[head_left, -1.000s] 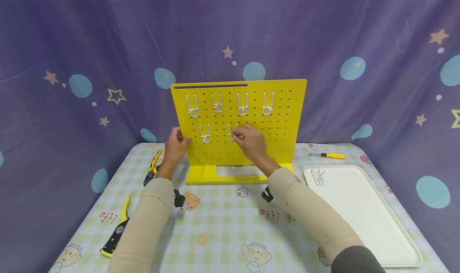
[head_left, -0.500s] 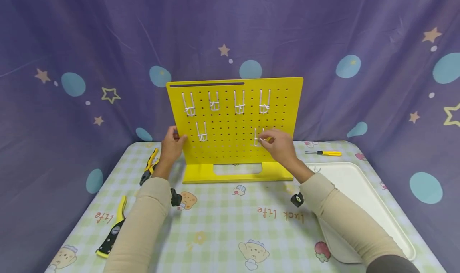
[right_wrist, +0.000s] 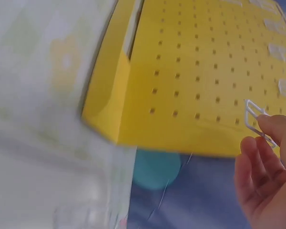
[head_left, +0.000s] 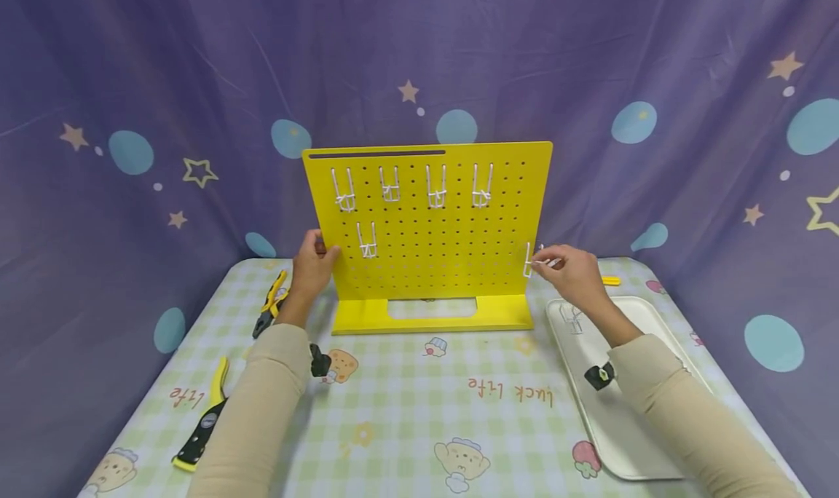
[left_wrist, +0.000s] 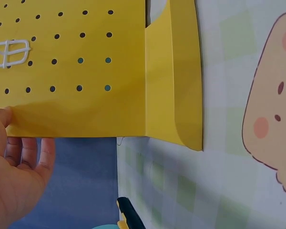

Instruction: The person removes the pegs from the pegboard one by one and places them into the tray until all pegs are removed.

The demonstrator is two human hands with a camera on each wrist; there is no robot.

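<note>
Plainly, the white wire hook (head_left: 526, 259) sits at the fingertips of the right hand (head_left: 572, 272), pinched by the thumb and a finger and jutting leftward from them, toward the yellow pegboard (head_left: 419, 288). In the head view its long axis runs roughly upright, nearly in line with the board's near side edge; whether wire and board touch, I cannot tell. The right hand is far closer to it than the left hand (head_left: 313, 269), which grips the board's opposite edge, thumb on the front face, fingers behind.

The hook is thin, bent wire with a smooth, coated look. The board seems to be painted sheet, flat and faintly glossy, punched with rows of small holes and folded into a foot (head_left: 367, 317) below both hands. Up and to the left of the right hand hang four upper hooks (head_left: 436, 194); a lower hook (head_left: 368, 249) hangs just right of the left hand. Beneath the right forearm lies a smooth cream tray (head_left: 629, 440) with rounded corners, bearing loose wire pieces (head_left: 572, 319). Under the hands spreads a pale green checked cloth (head_left: 393, 418).
</note>
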